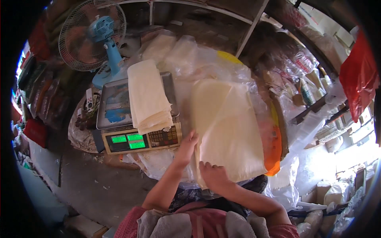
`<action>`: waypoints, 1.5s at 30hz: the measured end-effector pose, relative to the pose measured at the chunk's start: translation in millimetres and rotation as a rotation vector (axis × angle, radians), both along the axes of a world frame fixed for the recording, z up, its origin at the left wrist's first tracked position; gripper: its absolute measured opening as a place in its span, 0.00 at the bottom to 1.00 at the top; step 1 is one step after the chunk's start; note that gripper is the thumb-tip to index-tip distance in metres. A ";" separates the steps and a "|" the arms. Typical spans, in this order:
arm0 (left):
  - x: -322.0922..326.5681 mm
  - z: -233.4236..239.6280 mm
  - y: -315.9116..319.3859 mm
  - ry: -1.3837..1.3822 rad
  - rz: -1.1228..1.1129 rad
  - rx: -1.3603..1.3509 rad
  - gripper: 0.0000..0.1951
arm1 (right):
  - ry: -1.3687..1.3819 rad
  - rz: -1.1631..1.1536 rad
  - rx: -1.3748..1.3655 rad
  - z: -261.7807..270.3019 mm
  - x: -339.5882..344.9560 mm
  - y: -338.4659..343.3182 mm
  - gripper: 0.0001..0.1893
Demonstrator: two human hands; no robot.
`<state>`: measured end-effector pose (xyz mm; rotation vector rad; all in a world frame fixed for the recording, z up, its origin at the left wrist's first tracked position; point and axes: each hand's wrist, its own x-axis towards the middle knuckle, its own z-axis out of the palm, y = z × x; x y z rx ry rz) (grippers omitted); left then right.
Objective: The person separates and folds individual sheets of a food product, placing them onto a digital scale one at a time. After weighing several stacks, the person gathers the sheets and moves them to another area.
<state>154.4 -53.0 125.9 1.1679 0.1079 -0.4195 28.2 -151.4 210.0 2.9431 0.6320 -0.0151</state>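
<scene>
A large, thin cream-coloured sheet (pixel 229 125), perhaps a stack of them, lies before me on the plastic-covered work surface. My left hand (pixel 188 147) grips its left edge, beside the scale. Nearer my body, my right hand (pixel 215 175) holds the near left part of the same edge with curled fingers. To the left stands an electronic scale (pixel 165 142) with lit green displays and a metal tray (pixel 104 102). A folded stack of similar cream sheets (pixel 148 92) rests across the tray and overhangs its front, partly covering the scale's panel.
A blue fan (pixel 102 28) stands behind the scale. Left of the tray lie a white remote control (pixel 89 99) and small dark round things. Clear plastic bags (pixel 181 56) of pale material lie at the back. Orange plastic (pixel 273 154) shows at the right; a red bag (pixel 359 77) hangs farther right.
</scene>
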 end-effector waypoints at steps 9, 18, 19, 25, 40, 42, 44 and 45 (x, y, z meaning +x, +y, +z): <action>-73.2 237.8 49.5 -1.461 -0.163 -0.156 0.12 | 0.193 -0.460 0.880 -19.6 -99.9 -171.7 0.11; -113.5 219.2 -47.1 -1.553 -0.327 0.169 0.13 | -0.462 -1.392 0.626 -112.7 -261.5 -366.9 0.18; -119.6 218.2 -55.3 -1.553 -0.326 0.209 0.13 | -0.584 -1.385 0.512 -123.0 -280.5 -393.7 0.25; -128.3 190.6 -114.0 -1.508 -0.376 0.364 0.13 | -0.052 -1.919 -0.187 -142.6 -366.6 -496.5 0.54; -152.8 183.9 -176.1 -1.514 -0.412 0.559 0.15 | -0.446 -1.386 0.930 -260.5 -183.3 -441.3 0.16; -153.1 180.5 -178.9 -1.518 -0.421 0.540 0.15 | -0.385 -1.387 0.954 -263.2 -193.8 -439.3 0.18; -154.3 180.2 -178.1 -1.523 -0.421 0.526 0.16 | -0.094 -1.328 0.944 -251.1 -200.2 -428.7 0.18; -155.5 181.6 -172.9 -1.526 -0.411 0.528 0.16 | -0.092 -1.319 0.944 -244.3 -201.2 -420.0 0.18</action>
